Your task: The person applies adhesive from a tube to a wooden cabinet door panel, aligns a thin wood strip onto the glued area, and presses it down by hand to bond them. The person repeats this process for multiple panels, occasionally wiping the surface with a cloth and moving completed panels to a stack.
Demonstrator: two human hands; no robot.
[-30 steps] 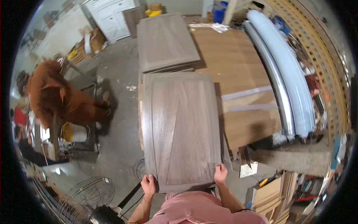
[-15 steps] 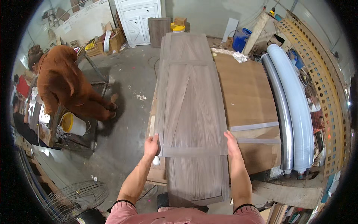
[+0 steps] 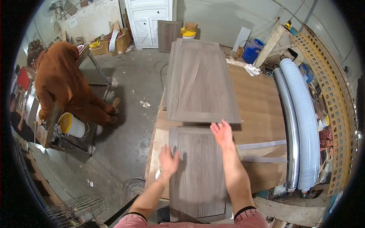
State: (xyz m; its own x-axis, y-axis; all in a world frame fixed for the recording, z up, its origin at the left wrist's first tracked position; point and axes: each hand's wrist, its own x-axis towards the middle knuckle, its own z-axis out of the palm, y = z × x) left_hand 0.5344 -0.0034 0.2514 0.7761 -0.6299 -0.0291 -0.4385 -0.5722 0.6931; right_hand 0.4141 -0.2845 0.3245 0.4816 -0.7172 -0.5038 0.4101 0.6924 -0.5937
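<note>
A grey-brown wood-grain door panel with diagonal trim lies on top of other panels at the far part of the bench. A second grey-brown panel lies nearer to me, with a dark gap between the two. My right hand is open by the upper panel's near right corner, fingertips over its edge; I cannot tell whether they touch it. Above the nearer panel's left edge, my left hand is open and slightly blurred, holding nothing.
Brown board covers the bench to the right, with pale strips on it. Beyond lie a silvery roll and a pale blue film roll. At left, a person in brown leans over another bench near a white bucket.
The upper panel has moved away from me, baring more of the nearer panel. Both hands have let go of its sides; the left has dropped lower, the right has come inward.
</note>
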